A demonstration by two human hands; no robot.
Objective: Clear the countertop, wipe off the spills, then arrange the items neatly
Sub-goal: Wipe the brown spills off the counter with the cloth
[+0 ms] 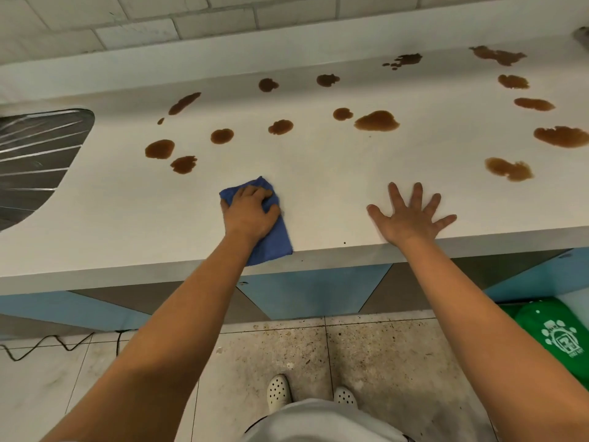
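Wiping has barely begun — left hand (250, 212) grips a blue cloth (271, 240) at the tabletop's (318, 173) front edge, right hand (411, 215) flat and open; brown spills (376, 121) cover the back, no items visible.

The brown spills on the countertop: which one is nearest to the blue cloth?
The spill just up-left of the blue cloth, lowest of the left group beside the sink; all others lie farther.

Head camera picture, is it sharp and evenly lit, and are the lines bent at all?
Head view: mostly sharp and softly lit, no strong glare on the countertop; its front edge bows from wide-angle distortion. The brown spills read crisply. The left hand, on the blue cloth, casts only faint shadow.
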